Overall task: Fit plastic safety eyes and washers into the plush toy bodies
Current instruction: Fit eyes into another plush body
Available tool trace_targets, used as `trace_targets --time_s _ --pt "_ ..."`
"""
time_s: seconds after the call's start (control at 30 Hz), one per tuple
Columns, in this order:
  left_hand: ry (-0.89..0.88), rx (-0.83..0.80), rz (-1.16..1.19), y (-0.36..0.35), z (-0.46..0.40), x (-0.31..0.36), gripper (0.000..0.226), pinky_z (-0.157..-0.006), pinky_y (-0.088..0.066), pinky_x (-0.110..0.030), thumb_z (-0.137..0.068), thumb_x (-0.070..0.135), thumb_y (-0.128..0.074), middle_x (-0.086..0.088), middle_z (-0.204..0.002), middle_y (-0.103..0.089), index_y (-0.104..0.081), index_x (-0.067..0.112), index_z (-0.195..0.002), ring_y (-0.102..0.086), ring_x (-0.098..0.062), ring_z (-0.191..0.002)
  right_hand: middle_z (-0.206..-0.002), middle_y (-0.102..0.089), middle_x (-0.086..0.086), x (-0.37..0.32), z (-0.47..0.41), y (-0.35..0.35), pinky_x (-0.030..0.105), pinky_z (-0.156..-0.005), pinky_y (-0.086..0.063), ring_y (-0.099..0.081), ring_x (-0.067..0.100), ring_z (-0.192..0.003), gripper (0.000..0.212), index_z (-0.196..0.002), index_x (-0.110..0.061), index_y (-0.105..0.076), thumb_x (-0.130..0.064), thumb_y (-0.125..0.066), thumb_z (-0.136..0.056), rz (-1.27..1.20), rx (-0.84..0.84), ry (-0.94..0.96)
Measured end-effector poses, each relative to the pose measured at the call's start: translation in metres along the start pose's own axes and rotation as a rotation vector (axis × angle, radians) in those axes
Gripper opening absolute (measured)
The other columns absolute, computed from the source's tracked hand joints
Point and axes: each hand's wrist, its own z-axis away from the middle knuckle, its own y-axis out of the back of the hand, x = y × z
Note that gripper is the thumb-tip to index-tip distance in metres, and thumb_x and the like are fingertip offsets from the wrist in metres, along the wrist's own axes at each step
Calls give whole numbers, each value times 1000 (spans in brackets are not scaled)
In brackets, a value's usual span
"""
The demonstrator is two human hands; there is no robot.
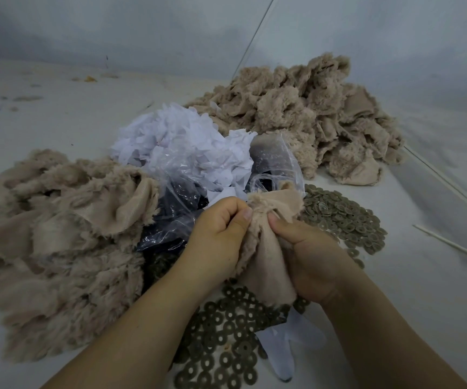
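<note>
Both hands are working one plush body (266,248) just above the bench (58,113), over the scattered washers (226,357). The left hand (221,234) is pinching its furry upper edge with curled fingers and thumb; the right hand (308,254) is gripping the other side, thumb pressing into the pile. The piece is looking light, limp and floppy, fuzzy outside and smooth on the backing, so I would judge it needs holding close to the eye spot, cloth bunched tight, or it will sag and slide. The washers are looking thin, stiff and small, best picked by the rim. I cannot tell whether an eye is in either hand. More plush is lying heaped left (58,242) and far right (311,113). No label, brand or writing is showing anywhere.
</note>
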Motion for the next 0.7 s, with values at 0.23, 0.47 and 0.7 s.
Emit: trace_targets --time_s 0.23,0.47,0.7 --pt "8 9 -55 0 0 0 32 -52 -38 -11 -100 11 -51 17 -55 -48 -54 14 -68 -43 2 -52 -116 -70 24 1 -1 2 43 -92 -58 -69 35 -109 47 -120 1 -68 -28 -64 -83 18 19 40" --pt "17 22 33 0 1 2 58 -56 -44 -25 -71 52 -72 -2 -66 -52 -58 -4 -79 -47 -9 -60 -98 -77 12 8 3 1 33 -79 -61 -74 27 -95 15 -99 -14 -77 -24 -75 -88 484 55 270" --pt "27 30 -57 0 1 -2 25 -55 -44 -30 -95 13 -61 -6 -62 -58 -65 7 -71 -49 -16 -56 -107 -74 20 7 -2 1 35 -83 -57 -71 28 -99 34 -110 -4 -72 -30 -68 -89 186 127 254"
